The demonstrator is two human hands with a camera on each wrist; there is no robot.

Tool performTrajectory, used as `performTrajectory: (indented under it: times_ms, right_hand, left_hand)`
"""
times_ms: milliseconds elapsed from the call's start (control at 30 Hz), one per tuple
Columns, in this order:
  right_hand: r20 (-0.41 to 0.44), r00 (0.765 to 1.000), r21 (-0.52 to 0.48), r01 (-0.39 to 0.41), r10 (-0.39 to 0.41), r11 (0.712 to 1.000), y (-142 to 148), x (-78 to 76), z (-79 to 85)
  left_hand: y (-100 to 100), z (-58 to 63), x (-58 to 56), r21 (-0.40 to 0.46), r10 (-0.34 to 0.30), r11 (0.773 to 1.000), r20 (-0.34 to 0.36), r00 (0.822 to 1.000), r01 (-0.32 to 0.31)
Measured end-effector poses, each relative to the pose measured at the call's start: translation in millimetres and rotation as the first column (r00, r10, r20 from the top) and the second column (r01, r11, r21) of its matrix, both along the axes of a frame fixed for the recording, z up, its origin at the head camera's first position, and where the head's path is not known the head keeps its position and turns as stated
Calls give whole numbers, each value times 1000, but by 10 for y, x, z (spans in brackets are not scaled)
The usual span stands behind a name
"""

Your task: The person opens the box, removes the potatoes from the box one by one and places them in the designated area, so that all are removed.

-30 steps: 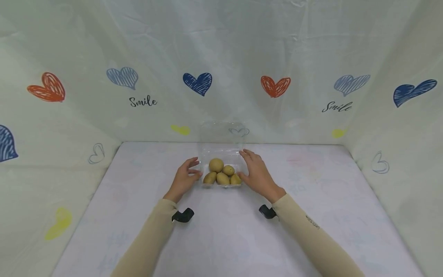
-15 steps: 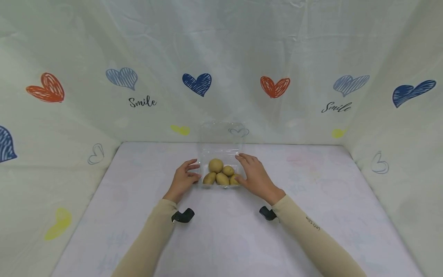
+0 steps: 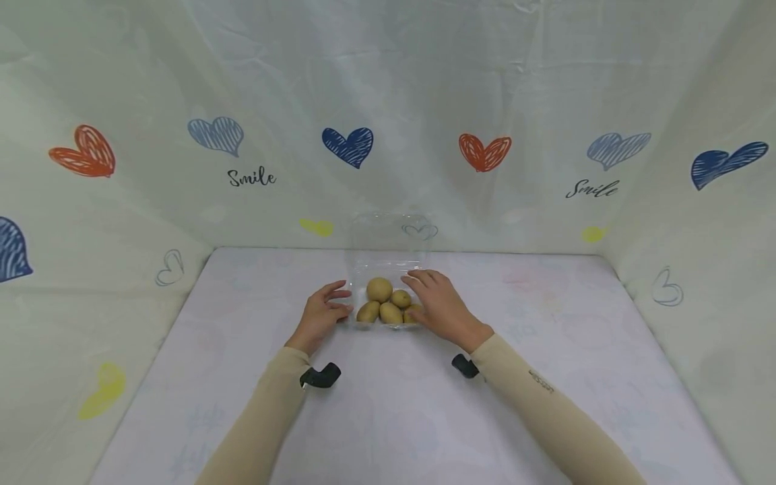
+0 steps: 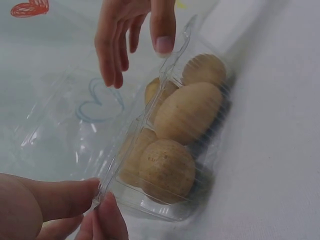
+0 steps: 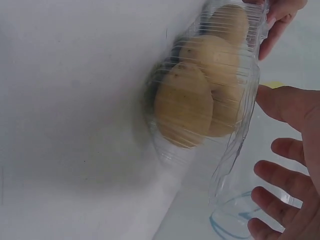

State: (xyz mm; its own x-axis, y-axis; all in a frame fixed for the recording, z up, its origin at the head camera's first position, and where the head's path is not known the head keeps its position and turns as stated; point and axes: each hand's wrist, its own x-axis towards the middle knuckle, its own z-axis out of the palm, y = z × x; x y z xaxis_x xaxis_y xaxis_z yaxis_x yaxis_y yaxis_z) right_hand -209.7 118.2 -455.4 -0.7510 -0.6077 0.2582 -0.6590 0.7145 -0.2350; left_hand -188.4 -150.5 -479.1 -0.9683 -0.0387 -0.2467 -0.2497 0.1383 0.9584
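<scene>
A person's two bare hands reach in from below, on either side of a clear plastic hinged box [image 3: 394,327], which sits on a white counter [image 3: 388,417] near its far edge. The box's clear lid [image 3: 384,239] stands open, raised at the back. Inside lie five smooth, yellow-brown, rounded potatoes [image 3: 391,314]: three in the front row, two behind, the rear left one looking roundest.

The left hand [image 3: 319,315] is at the box's left side; the left wrist view shows its thumb and index finger pinching the plastic rim. The right hand [image 3: 445,306] reaches over the right side, its fingers apart, slightly bent and holding nothing. Its thumb is close to the rim and the front right potato; whether it touches either, I cannot tell.

Beige long sleeves [image 3: 539,397] cover both forearms, with a black curved device [image 3: 321,376] at each wrist. Behind, a pale hanging sheet [image 3: 418,74] carries red, blue and yellow hearts and the word "Smile" twice.
</scene>
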Motion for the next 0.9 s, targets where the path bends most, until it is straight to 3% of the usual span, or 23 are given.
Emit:
performTrajectory:
  times_ms: [533,900]
  right_hand:
    - [24,1000,107,-7,4,994,-146,-109,-83]
    - [66,998,96,-5,-1,995,-186,-107,-87]
  left_hand:
    - [-37,-26,1,56,-25,998,29,999,24]
    - [-50,-34,-4,45,-28,999,36,999,26]
